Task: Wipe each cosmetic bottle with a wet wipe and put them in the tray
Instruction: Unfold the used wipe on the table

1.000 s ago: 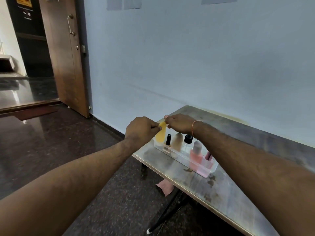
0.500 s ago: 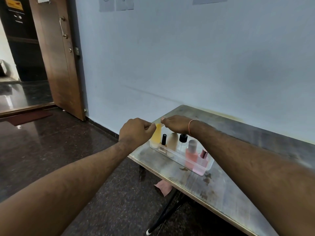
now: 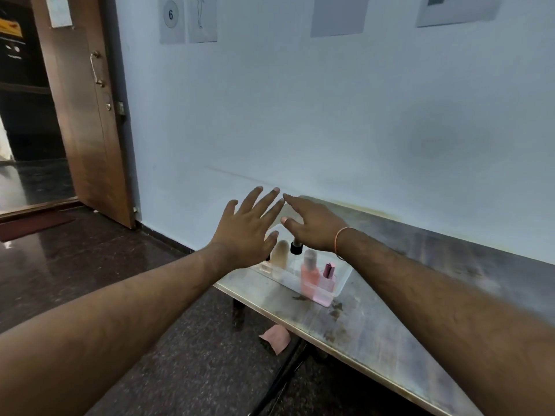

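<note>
Spread hands (image 3: 270, 226) hide the tray (image 3: 338, 283) (bottles (image 3: 310, 273) inside).

Tray (image 3: 341, 280) sits at table (image 3: 420, 295) near edge, bottles (image 3: 310, 273) packed upright inside; no gap btwn them. Both hands spread flat over tray's 10 o'clock end, blocking top access there. Tabletop from 1 to 4 o'clock bare. Wall (image 3: 330, 115) close behind at 12.
</note>
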The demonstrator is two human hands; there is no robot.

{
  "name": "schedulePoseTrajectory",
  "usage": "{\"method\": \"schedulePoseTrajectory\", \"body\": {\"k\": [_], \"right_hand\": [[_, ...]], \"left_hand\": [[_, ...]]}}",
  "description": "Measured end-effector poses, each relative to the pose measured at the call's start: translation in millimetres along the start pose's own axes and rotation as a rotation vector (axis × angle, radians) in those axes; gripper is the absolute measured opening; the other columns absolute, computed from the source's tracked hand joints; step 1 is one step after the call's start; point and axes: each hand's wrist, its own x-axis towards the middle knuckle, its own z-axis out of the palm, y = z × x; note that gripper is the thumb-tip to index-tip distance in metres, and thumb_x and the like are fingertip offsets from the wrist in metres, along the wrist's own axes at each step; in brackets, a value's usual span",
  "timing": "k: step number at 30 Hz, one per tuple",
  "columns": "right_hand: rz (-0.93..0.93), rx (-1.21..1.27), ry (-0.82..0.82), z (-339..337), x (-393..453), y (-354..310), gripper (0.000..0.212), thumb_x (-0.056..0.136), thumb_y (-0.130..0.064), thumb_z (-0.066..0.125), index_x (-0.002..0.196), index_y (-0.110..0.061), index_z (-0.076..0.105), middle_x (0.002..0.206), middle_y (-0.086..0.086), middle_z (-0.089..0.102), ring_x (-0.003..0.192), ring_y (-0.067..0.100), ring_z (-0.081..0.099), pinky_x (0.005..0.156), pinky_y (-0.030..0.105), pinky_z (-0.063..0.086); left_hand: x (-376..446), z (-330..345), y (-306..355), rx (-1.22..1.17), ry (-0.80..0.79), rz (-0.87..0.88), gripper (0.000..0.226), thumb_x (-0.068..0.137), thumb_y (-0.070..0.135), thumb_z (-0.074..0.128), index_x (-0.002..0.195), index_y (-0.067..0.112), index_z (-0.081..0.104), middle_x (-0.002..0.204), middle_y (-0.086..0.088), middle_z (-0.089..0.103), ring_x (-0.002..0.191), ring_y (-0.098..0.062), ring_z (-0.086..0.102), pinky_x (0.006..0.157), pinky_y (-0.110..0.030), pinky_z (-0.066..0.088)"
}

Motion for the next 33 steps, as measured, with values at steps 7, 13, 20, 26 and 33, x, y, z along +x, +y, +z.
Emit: {"method": "schedulePoseTrajectory", "body": {"k": [7, 13, 20, 26, 33], "right_hand": [[0.032, -0.06, 0.125, -40.9, -72.2, 27.8, 0.073, 0.107, -0.047, 0.05, 0.17, -0.024, 0.02, 0.174, -0.001, 0.03, 0.159, 0.024, 0.03, 0.129, 0.041, 0.026], [0.168, -0.08, 0.178, -72.2, -155.3, 82.6, 0.075, 0.108, -0.051, 0.047, 0.171, -0.024, 0.014, 0.176, -0.004, 0.024, 0.16, 0.022, 0.026, 0.13, 0.039, 0.023], [0.275, -0.128, 0.2, -94.5, -265.5, 141.1, 0.071, 0.108, -0.044, 0.052, 0.169, -0.024, 0.022, 0.173, -0.003, 0.033, 0.158, 0.02, 0.031, 0.129, 0.037, 0.024], [0.422, -0.178, 0.116, -87.4, -329.2, 184.6, 0.058, 0.109, -0.039, 0.055, 0.161, -0.016, 0.043, 0.166, 0.003, 0.045, 0.154, 0.024, 0.038, 0.125, 0.032, 0.024], [0.652, 0.055, 0.095, -63.3, -375.7, 222.5, 0.048, 0.096, -0.03, 0.077, 0.141, -0.019, 0.066, 0.146, -0.004, 0.062, 0.139, 0.017, 0.056, 0.106, 0.02, 0.037]], "left_hand": [[20.6, -22.9, 60.1, 0.051, 0.137, 0.182, 0.074, 0.101, 0.053, 0.039, 0.168, 0.022, 0.032, 0.18, 0.005, 0.013, 0.166, -0.026, 0.017, 0.115, -0.06, 0.037], [41.6, -37.6, 146.5, 0.075, 0.166, 0.349, 0.074, 0.101, 0.054, 0.043, 0.169, 0.026, 0.031, 0.18, 0.004, 0.018, 0.166, -0.027, 0.018, 0.119, -0.068, 0.028], [44.4, -36.0, 265.1, -0.009, 0.076, 0.523, 0.078, 0.104, 0.056, 0.039, 0.171, 0.022, 0.019, 0.179, 0.002, 0.018, 0.166, -0.029, 0.016, 0.12, -0.064, 0.03], [28.1, -23.9, 342.4, -0.219, -0.126, 0.605, 0.074, 0.099, 0.053, 0.054, 0.164, 0.023, 0.034, 0.155, -0.001, 0.05, 0.141, -0.03, 0.049, 0.105, -0.051, 0.051], [15.8, 15.5, 398.1, -0.611, -0.493, 0.333, 0.053, 0.1, 0.055, 0.057, 0.144, 0.026, 0.062, 0.14, -0.005, 0.06, 0.132, -0.027, 0.059, 0.109, -0.039, 0.049]]}}
